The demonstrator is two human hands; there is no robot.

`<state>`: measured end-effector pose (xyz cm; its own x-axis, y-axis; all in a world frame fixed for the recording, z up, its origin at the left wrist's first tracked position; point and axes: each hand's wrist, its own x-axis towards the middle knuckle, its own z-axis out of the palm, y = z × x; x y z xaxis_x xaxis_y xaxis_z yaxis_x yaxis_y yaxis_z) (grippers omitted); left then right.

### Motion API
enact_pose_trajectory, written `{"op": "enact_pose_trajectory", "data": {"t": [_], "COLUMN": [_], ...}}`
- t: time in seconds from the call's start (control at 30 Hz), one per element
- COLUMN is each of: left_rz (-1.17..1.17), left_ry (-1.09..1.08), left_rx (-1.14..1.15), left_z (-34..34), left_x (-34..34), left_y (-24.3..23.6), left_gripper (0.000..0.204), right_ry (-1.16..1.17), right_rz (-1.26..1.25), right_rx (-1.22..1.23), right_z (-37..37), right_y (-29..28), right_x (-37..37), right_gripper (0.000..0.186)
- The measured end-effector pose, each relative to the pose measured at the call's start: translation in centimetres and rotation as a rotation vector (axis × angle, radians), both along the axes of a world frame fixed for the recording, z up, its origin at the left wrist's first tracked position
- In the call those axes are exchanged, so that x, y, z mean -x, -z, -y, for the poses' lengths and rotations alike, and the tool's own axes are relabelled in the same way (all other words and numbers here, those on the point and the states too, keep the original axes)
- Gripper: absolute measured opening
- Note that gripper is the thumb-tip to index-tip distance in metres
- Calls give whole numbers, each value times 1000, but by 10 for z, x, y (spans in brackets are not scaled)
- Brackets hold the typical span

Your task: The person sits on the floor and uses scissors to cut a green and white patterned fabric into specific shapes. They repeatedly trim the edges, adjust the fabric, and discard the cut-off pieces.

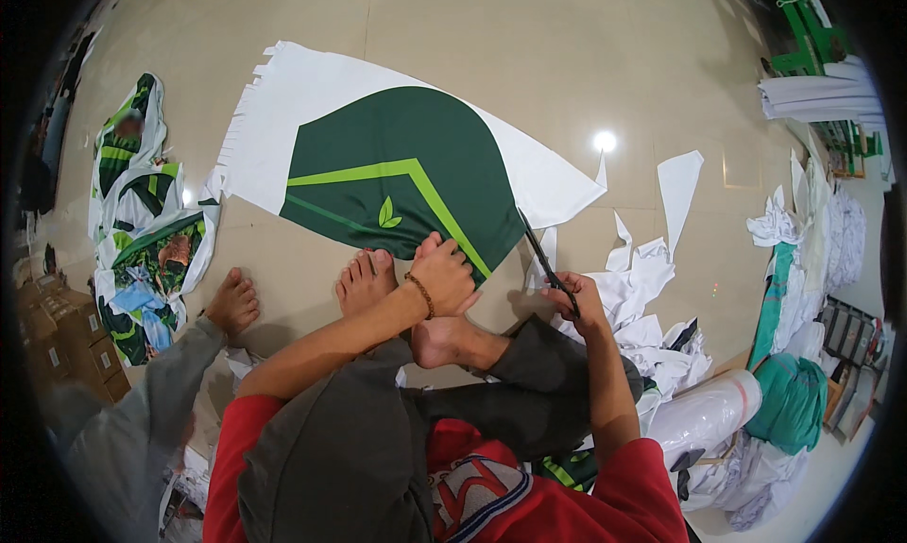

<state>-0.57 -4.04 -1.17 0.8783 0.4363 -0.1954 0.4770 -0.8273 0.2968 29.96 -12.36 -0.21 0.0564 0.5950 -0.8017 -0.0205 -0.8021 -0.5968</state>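
Observation:
A printed fabric piece (331, 146) lies on the floor before me, a dark green panel with lime stripes and a leaf mark, bordered by white cloth. My left hand (442, 277), with a beaded bracelet at the wrist, has its fingers closed on the panel's near edge. My right hand (584, 302) grips black-handled scissors (539, 248) by the loops. Their blades point away from me, with the tips at the right side of the green panel, where it meets the white border. My bare foot (367, 280) is at the fabric's near edge.
White cloth scraps (642, 288) are heaped at my right, beside a plastic-wrapped roll (709, 409) and a green bag (792, 403). Printed fabric pieces (142, 231) lie piled at the left, near another person's foot (232, 302). Cardboard boxes (71, 326) stand farther left.

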Motion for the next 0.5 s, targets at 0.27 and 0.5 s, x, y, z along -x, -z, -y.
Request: {"op": "enact_pose_trajectory", "data": {"t": [0.27,0.5], "left_rz": [77,82], "left_ry": [-16,4], "left_rx": [-46,-64], "left_z": [-5,-7], "left_x": [1,2], "left_y": [9,8], "left_gripper": [47,47], "right_ry": [13,96], "right_rz": [-4,-57], "right_rx": [45,8], "right_z": [-6,6], "right_y": [-1,4], "right_x": [1,16], "right_gripper": [29,27]}}
